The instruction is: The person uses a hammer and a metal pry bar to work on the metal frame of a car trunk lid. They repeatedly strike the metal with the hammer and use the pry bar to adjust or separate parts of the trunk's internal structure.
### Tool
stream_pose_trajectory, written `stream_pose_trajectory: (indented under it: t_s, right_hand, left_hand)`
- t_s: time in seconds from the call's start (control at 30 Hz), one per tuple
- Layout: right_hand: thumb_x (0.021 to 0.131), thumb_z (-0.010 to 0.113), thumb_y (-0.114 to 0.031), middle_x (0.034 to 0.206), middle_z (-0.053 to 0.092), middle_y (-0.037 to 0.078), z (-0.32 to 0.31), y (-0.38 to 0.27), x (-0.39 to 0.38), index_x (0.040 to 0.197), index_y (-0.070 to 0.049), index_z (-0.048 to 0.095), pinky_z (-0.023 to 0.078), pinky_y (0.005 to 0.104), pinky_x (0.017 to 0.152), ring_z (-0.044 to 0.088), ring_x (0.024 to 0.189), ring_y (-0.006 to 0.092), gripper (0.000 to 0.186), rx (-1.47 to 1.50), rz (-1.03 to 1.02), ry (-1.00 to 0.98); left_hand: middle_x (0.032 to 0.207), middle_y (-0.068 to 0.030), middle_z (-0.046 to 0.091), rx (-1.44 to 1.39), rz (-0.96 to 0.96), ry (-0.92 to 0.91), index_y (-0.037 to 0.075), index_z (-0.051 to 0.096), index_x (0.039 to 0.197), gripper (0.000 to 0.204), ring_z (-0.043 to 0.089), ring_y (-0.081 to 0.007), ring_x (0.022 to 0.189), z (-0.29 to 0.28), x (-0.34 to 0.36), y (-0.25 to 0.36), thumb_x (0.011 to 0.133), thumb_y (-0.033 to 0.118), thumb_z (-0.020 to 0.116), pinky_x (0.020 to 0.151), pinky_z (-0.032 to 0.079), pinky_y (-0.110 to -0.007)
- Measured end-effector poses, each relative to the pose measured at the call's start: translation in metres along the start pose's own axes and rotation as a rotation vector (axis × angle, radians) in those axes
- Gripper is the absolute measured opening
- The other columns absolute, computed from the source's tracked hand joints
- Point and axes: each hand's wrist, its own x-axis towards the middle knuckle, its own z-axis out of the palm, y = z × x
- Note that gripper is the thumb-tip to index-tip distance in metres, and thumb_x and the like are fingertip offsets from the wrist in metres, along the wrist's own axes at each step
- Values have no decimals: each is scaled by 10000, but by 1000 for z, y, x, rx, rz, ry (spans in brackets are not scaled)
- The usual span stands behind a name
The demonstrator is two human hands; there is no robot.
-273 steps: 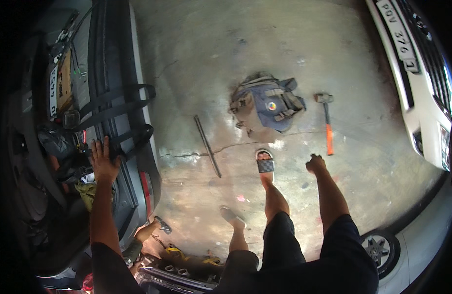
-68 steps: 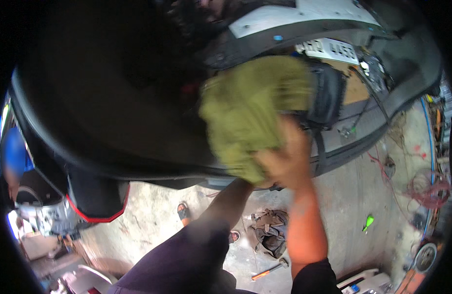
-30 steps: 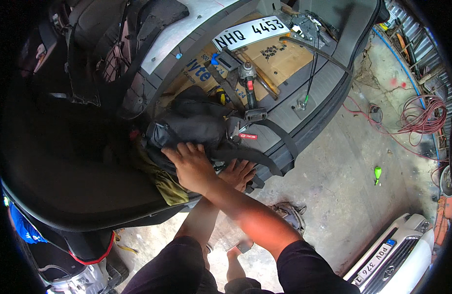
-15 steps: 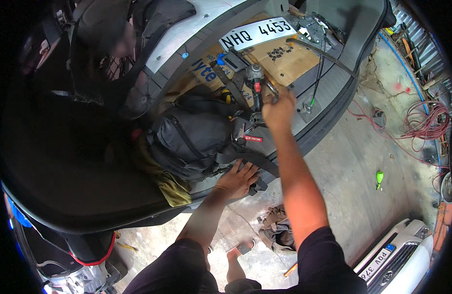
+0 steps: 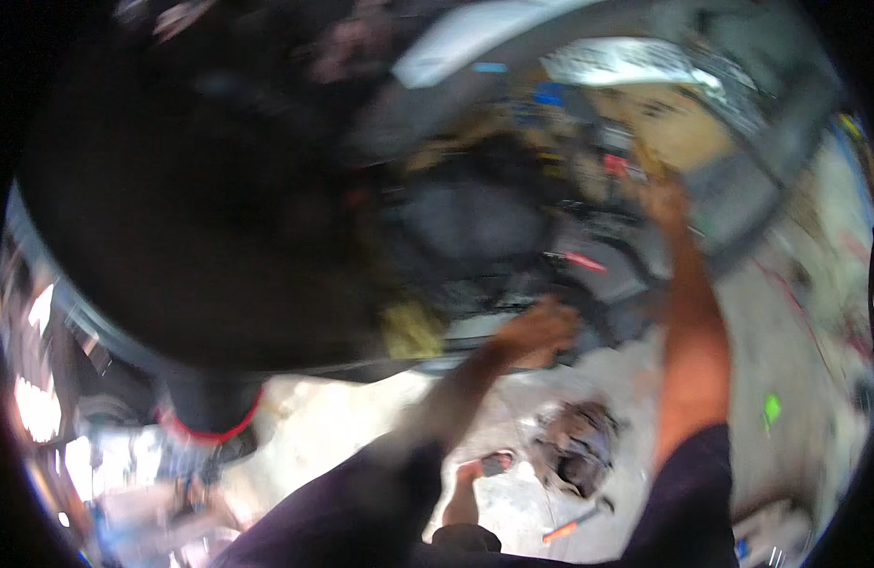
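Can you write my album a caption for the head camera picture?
Blurry moment: right hand among tools, left hand near a dark bag, hammer on the floor.

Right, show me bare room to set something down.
Bare pale concrete floor: between the red-edged black panel and the sandalled foot, and between the right forearm and small bright-green object. Crowded: the car's grey boot, around the bulky black bag and right hand. Blur hides smaller gaps.

Right hand (image 5: 666, 201) beyond left hand (image 5: 541, 328)
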Motion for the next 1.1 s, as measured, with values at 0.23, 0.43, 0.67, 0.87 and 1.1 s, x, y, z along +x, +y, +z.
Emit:
stream_pose_trajectory:
  t_s: [0.23,0.43,0.67,0.87,1.1]
  right_hand:
    - [1112,597,-364,1473,581,171,-77,-13,-185,1497,34,519,389,423,1165,549,1324,300,560,751,351,297]
    - [1094,612,-421,991,547,35,-146,24,-387,1322,-35,596,457,328,811,515,854,150,448,1020,608,236]
    - [1104,550,-316,730,496,-22,-99,-40,-815,1025,-86,620,424,344,598,484,633,142,253,809,938,-472]
    - [1072,595,-273,716,526,-6,-123,-176,-926,1042,-90,618,426,339,555,513,602,152,187,702,1272,-760]
    - [1035,647,-223,700,560,13,-155,-259,-914,1061,-94,616,428,334,505,547,567,162,135,775,1216,-760]
  left_hand:
    - [1600,-119,491,101,57,187,154,669,1387,579,379,-329,1551,14,7,23,893,455,648,1301,189,-652]
    - [1649,-111,445,252,61,139,227,634,1461,577,325,-328,1590,13,30,10,933,459,622,1315,137,-664]
    - [1648,-136,460,321,-246,264,238,634,1458,548,269,-345,1621,10,25,70,930,386,646,1317,99,-690]
    - [1606,-196,468,-299,-204,465,105,583,1462,544,288,-402,1601,44,-203,228,946,274,621,1311,197,-652]
    - [1397,-169,661,-879,-941,-702,126,625,1434,503,600,-344,1357,116,-636,277,949,259,654,1142,465,-535]
